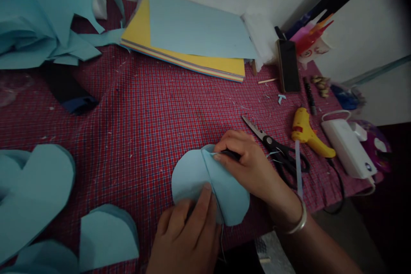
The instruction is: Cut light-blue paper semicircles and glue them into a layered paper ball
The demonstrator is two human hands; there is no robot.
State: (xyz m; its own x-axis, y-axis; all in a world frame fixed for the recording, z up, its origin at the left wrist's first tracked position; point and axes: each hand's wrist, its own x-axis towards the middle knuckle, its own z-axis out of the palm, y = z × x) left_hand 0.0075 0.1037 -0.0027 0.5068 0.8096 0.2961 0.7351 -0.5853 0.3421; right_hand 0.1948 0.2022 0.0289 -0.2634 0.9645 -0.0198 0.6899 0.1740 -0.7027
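My left hand (186,235) lies flat at the near edge of the table, its forefinger stretched out and pressing on the lower part of a blue paper disc (192,177). I see no closed grasp here: the fingers are extended and only bear down on the paper. My right hand (250,165), a bangle (298,222) at its wrist, rests on the disc's right half, fingertips pinched together at the upper end of the central crease; a dark, slim object shows between them, but I cannot tell what it is. The disc lies on the red checked cloth (144,111), near the front edge and between both hands, with one flap folded over along a line running from top to bottom. Just right of my right hand lie scissors (272,145), blades open, and beside them a yellow glue gun (308,135). Further right sits a white charger (348,147). At the back is a paper stack (192,34), blue sheet uppermost. More blue cut-outs (35,188) lie at the left.
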